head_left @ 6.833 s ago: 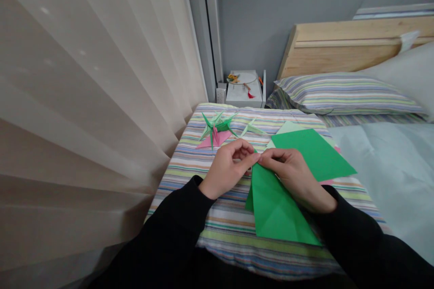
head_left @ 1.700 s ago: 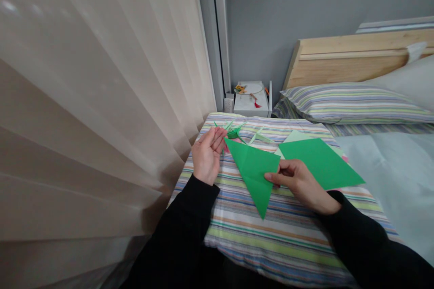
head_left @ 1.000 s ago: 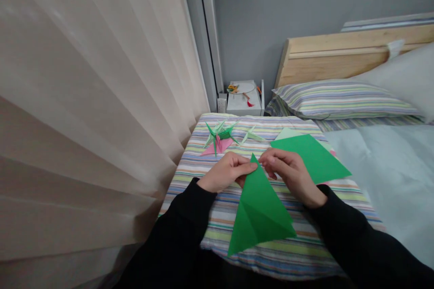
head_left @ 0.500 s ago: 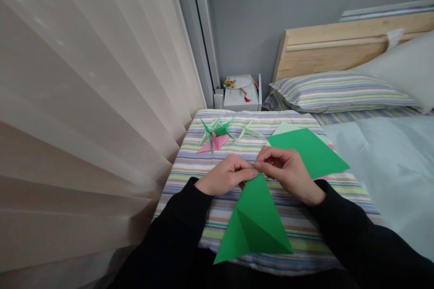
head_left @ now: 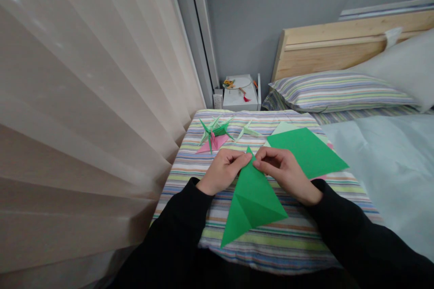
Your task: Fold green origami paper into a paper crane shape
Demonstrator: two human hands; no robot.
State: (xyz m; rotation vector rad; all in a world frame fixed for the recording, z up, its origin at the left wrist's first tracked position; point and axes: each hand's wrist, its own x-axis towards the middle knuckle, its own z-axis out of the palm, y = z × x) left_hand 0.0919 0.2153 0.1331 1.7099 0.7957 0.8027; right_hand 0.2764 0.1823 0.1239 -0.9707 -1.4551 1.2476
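Note:
A folded sheet of green paper (head_left: 252, 194), pointed at the far end and wide toward me, shows a crease across its lower part. My left hand (head_left: 224, 168) pinches its left edge near the tip, thumb on top. On the opposite edge, the thumb and fingers of my right hand (head_left: 286, 171) close on the paper close to the same tip. Just beyond my right hand lies a flat green sheet (head_left: 307, 151) on top of paler and pink paper. Folded paper cranes (head_left: 217, 134), green and pink, sit together past my left hand.
A striped cloth (head_left: 281, 259) covers the surface under the paper. Beside the cranes is a pale green folded piece (head_left: 248, 131). A pleated curtain (head_left: 101, 122) hangs at left; a bed with a striped pillow (head_left: 342, 92) stands at right. A small white cabinet (head_left: 240, 98) is behind.
The green paper has slid away from me, and its tip now shows beyond my fingers. Its near edge has tilted up on the right. My left hand has shifted slightly forward.

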